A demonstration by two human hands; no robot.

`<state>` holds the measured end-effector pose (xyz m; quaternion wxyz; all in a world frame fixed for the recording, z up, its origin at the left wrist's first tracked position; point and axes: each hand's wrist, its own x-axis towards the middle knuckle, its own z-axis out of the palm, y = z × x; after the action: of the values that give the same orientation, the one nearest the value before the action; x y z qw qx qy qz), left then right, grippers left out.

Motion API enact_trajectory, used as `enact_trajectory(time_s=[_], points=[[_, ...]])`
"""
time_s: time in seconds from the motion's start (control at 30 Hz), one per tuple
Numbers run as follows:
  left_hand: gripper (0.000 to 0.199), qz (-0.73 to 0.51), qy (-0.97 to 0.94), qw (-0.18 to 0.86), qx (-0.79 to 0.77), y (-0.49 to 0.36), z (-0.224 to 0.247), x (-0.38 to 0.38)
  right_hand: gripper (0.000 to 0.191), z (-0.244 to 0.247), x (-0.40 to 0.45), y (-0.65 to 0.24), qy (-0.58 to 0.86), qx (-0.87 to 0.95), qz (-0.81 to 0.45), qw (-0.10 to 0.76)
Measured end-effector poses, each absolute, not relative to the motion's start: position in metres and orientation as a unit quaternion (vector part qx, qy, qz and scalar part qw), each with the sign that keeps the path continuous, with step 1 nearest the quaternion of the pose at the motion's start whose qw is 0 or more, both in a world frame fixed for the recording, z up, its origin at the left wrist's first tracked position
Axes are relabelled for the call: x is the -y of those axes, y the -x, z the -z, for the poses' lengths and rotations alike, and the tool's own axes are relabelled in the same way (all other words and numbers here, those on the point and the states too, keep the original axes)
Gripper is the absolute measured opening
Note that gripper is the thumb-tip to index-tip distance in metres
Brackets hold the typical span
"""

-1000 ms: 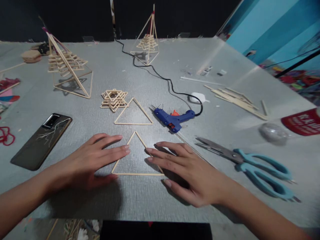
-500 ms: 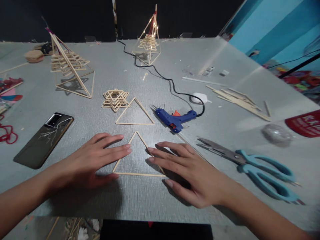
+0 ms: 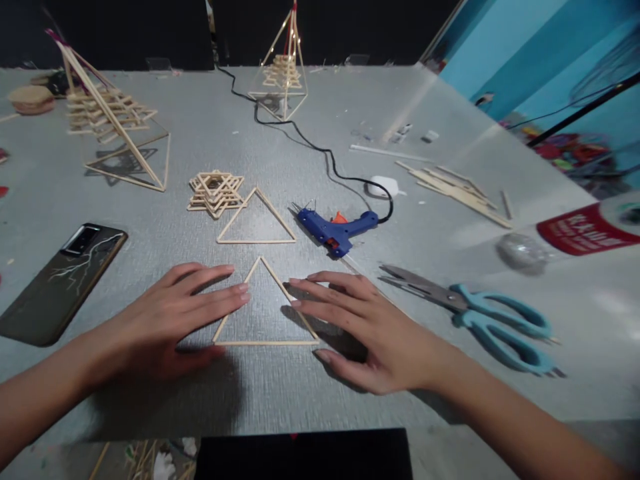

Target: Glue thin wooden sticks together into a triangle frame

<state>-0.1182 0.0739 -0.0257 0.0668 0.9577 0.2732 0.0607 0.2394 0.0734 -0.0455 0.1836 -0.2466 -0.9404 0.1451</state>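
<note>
A triangle of thin wooden sticks (image 3: 267,343) lies flat on the grey table between my hands. My left hand (image 3: 175,317) rests open with its fingertips on the triangle's left side. On the other side, my right hand (image 3: 355,327) is open too, fingers spread and touching the right stick. Just beyond lies a smaller stick triangle (image 3: 257,241). Its left corner is close to a stacked star of sticks (image 3: 215,193). A blue glue gun (image 3: 336,230) lies on its side past my right hand.
Scissors with light blue handles (image 3: 470,307) lie to the right, near a clear bottle with a red label (image 3: 585,230). A phone (image 3: 65,280) is at the left. Stick pyramids (image 3: 117,127) stand farther back. Loose sticks (image 3: 455,190) and a black cord (image 3: 320,148) cross the table.
My view has shifted a little to the right, so the things appear farther left and more of the bottle shows. My right fingers have shifted slightly along the triangle's side.
</note>
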Motion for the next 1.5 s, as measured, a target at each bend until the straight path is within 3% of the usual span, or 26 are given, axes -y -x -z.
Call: enact_trajectory(time_s=[1.5], points=[[0.072,-0.065,-0.956,0.075,-0.275,0.1163,0.0263,-0.0741,0.061,0.0461,-0.0732,-0.2396,0.248,0.938,-0.144,0.194]])
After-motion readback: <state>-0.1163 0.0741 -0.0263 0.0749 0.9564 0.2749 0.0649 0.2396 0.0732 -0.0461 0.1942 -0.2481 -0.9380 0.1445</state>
